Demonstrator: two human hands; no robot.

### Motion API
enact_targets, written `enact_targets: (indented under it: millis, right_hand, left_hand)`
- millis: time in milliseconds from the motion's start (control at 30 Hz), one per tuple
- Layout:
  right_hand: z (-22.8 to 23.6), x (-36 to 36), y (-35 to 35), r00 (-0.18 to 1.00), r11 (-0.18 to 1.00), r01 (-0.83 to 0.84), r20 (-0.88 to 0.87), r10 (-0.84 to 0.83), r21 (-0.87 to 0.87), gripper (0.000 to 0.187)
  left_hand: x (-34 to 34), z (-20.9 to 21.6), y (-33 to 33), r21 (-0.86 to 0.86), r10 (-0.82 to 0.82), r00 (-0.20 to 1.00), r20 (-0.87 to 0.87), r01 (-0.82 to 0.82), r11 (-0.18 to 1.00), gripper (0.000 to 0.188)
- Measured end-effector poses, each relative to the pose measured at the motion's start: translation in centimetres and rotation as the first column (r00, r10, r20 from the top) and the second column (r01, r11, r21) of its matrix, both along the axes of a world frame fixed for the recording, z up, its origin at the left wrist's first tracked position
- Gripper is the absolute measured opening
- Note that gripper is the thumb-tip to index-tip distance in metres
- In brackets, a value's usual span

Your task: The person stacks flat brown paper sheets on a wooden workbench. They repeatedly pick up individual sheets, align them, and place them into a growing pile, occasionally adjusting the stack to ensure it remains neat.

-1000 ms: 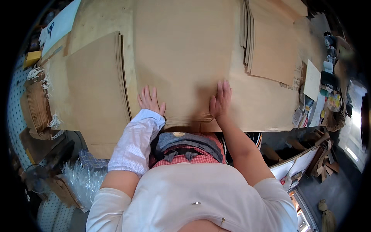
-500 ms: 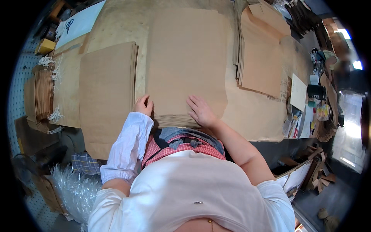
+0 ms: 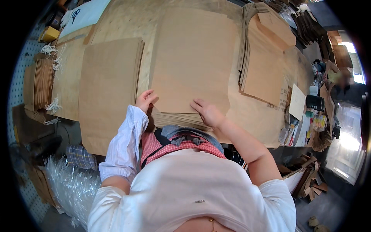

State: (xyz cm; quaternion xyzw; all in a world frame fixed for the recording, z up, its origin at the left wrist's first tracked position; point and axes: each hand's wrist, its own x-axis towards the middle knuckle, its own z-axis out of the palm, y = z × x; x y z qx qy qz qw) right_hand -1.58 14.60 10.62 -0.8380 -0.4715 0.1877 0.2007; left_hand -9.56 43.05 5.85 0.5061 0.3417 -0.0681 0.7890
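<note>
A tall stack of flat brown kraft paper (image 3: 192,58) lies in front of me, its long sides running away from my body. Several layers (image 3: 181,120) show fanned out below the top piece's near edge. Whether these are sheets or flat bags I cannot tell. My left hand (image 3: 146,101), fingers bent together, pinches at the left edge near the close corner. On the near right part, my right hand (image 3: 209,113) has its fingers curled over the top piece's near edge; its thumb is hidden.
Another brown paper stack (image 3: 110,89) lies to the left, overhanging the table front. More brown paper pieces (image 3: 266,62) lie at the right. Folded bundles with white string (image 3: 42,83) stand far left, scissors (image 3: 75,15) beyond them. A black cup (image 3: 315,102) and small tools line the right end.
My right hand has gone from lying flat to curled fingers near the edge. My left hand has closed at the paper's left edge. More layers show at the near end.
</note>
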Motion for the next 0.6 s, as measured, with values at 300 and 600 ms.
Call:
enact_targets:
  millis: [300, 600]
  right_hand:
    - [3.4, 7.7, 4.0, 0.89, 0.88, 0.203, -0.295, -0.349, -0.43, 0.033]
    - [-6.3, -3.6, -5.8, 0.653, 0.658, 0.75, 0.242, -0.718, -0.071, 0.038]
  left_hand:
    - [2.0, -0.6, 1.5, -0.007, -0.126, 0.958, -0.258, 0.129, 0.992, 0.023]
    - [-1.8, -1.1, -0.4, 0.208, -0.052, 0.942, -0.333, 0.127, 0.97, 0.014]
